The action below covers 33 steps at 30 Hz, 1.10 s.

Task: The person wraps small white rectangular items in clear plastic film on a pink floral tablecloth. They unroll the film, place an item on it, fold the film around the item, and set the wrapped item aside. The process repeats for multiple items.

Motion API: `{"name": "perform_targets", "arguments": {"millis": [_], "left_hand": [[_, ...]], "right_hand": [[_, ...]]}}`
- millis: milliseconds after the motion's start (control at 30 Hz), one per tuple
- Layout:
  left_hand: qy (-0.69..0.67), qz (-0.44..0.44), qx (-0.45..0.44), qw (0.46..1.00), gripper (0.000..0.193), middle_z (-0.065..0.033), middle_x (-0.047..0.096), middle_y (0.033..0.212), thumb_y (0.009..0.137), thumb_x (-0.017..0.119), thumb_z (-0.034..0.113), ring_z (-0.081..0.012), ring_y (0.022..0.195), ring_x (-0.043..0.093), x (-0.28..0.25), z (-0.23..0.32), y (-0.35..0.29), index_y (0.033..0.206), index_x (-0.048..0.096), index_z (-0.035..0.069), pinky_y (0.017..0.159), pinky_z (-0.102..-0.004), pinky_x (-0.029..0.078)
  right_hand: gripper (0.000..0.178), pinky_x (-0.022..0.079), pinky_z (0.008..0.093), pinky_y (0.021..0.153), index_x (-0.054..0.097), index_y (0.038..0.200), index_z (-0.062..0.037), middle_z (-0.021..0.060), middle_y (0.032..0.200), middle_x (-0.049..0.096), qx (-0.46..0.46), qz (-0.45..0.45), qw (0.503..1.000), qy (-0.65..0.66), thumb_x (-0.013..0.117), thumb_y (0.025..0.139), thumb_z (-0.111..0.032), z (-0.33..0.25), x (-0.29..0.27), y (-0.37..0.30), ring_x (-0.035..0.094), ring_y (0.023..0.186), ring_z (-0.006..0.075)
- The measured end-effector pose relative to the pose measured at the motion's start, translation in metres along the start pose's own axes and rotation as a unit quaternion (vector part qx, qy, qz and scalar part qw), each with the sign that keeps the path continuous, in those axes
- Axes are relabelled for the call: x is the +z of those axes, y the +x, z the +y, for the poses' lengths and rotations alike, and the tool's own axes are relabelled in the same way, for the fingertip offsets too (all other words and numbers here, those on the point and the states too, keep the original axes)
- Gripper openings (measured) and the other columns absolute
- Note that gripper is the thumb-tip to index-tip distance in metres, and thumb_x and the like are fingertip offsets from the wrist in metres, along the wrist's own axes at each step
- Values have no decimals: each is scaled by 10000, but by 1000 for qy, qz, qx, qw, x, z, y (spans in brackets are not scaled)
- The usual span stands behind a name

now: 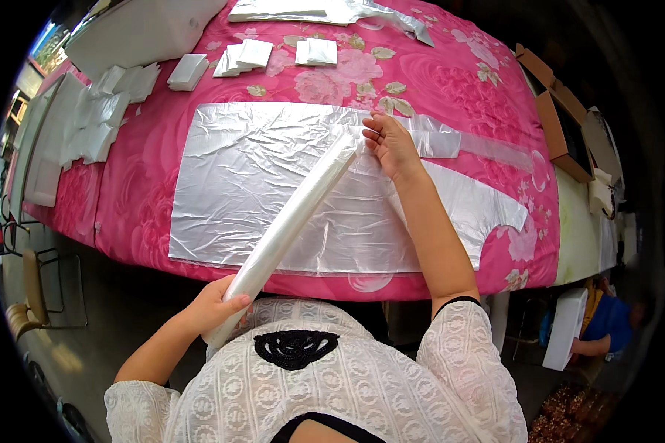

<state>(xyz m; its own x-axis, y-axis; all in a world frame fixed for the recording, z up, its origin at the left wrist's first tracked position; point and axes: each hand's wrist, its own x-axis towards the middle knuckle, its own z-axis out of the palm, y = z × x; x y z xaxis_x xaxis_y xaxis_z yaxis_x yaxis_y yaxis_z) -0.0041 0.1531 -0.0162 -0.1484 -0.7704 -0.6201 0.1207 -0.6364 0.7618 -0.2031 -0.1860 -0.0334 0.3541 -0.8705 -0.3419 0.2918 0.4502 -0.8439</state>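
Observation:
A long folded strip of clear plastic film [295, 207] slants from near my body up over the table. My left hand [222, 304] is wrapped round its lower end, the thumb lying on top. My right hand [389, 145] is beside the strip's upper end, its fingers half curled and apart; I see no firm grip on the film. Under both lies a large flat, wrinkled plastic apron [251, 159], with a curved cut-out and a narrow clear strap at its right. It looks like a stack of several layers.
Pink flowered cloth [155, 162] covers the table. Small folded plastic packets [244, 55] lie along its far side, with more heaped at the left [100, 118] beside a white bin [140, 37]. Plastic sheets [295, 10] lie at the back. An open cardboard box [565, 136] stands at the right; a chair [33, 288], lower left.

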Motion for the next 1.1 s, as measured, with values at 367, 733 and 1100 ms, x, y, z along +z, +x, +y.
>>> {"name": "perform_targets", "arguments": {"millis": [367,733,1100], "left_hand": [[3,14,-19,1000,435,-47,560,805,841,634,330,-122,643,561,-3,-15,-7,1120,468,40,588,-280,481],[-7,-22,-76,997,498,-83,597,915,809,663,250,-126,754,575,-15,-13,-23,1199,450,26,678,-296,500],[275,-148,-24,950,507,-90,625,1020,746,729,262,-191,977,577,-58,50,-21,1141,544,4,865,-313,435]], "right_hand": [[215,403,190,518,630,870,-5,-6,691,564,120,-253,897,-343,649,836,-216,-11,3,-12,504,570,54],[183,409,197,537,642,886,-11,-23,676,550,-60,-32,897,-436,650,835,-187,-53,-69,35,479,568,54],[189,406,212,497,647,870,7,-9,686,567,-83,-4,914,-397,636,826,-177,-81,-110,50,492,563,62]]}}
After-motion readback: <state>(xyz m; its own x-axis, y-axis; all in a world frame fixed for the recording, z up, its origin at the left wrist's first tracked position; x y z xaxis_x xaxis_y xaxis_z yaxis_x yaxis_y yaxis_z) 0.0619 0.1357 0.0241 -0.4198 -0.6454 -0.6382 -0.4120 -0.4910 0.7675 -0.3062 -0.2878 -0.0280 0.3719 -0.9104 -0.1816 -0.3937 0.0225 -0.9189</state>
